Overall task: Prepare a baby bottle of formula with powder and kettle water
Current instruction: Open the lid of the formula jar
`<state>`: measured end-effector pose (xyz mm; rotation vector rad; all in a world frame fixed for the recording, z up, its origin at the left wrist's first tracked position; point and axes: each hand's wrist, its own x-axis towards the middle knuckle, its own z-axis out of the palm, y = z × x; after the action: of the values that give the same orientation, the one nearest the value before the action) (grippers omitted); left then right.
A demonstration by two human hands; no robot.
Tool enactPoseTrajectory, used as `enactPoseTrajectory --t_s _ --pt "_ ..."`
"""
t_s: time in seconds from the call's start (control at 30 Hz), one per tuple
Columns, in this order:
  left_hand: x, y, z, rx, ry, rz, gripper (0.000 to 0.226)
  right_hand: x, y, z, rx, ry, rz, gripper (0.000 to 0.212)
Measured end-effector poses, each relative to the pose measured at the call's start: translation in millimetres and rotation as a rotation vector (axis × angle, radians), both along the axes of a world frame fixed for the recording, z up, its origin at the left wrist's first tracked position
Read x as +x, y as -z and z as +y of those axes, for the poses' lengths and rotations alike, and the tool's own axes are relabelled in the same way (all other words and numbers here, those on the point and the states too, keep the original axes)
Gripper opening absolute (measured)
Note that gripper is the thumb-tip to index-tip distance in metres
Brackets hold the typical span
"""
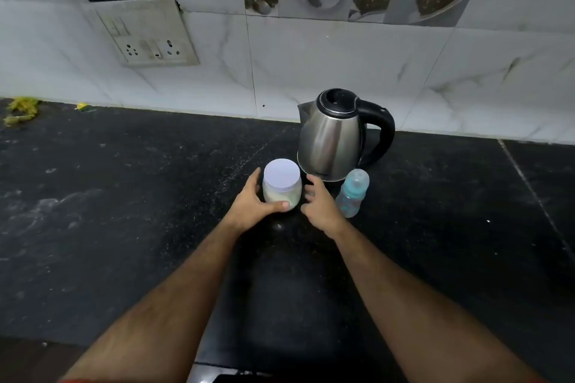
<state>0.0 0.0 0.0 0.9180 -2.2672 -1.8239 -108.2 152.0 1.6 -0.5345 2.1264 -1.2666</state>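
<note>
Head view: left hand [253, 200] grips powder jar [282, 188] beside kettle [331, 140].

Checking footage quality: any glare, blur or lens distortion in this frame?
Head view: wide-angle bending curves the wall tiles and counter edge; soft reflection streaks on the kettle; dim, even light; jar, bottle and both hands slightly soft, yet readable.

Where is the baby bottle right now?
The baby bottle stands on the black counter, just right of the right hand and in front of the kettle.
</note>
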Motion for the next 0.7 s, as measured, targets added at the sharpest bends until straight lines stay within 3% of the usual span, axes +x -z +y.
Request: enactPoseTrajectory --t_s 0.43,0.7 --pt "-21 -5 -20 -0.081 0.143 0.058 0.094 -3 -9 -22 -0.024 0.038 -0.068 0.063" --pt "3 -8 -12 -0.102 0.172 0.058 0.087 25 -15 -3 -0.070 0.062 -0.071 0.061"
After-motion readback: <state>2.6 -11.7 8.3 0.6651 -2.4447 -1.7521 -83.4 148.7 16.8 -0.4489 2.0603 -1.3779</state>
